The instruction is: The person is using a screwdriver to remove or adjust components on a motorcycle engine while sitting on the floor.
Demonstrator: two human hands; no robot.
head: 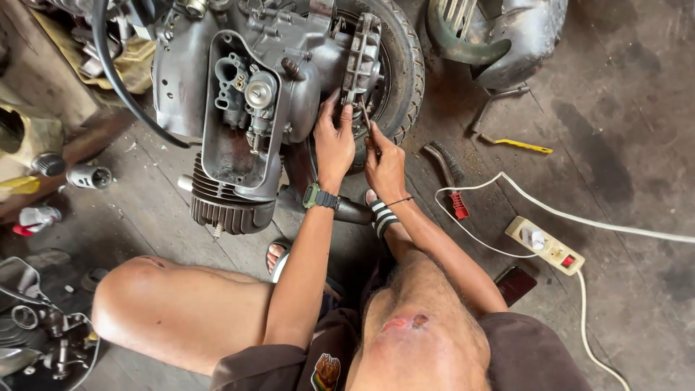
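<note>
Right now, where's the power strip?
In the head view, the power strip lies on the floor to the person's right, past the right hand, just right of the red-handled wire brush and above the dark phone.

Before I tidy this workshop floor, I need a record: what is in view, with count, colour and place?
engine block: one, grey, top left, on the floor
tyre: one, black, behind the engine
wire brush: one, black with red handle, right of the hands
power strip: one, cream, white cable, right
yellow-handled tool: one, upper right
fan cover: one, grey, top right
wristwatch: one, green, left wrist
left hand: on the engine's finned part
right hand: grip on a thin tool
</note>
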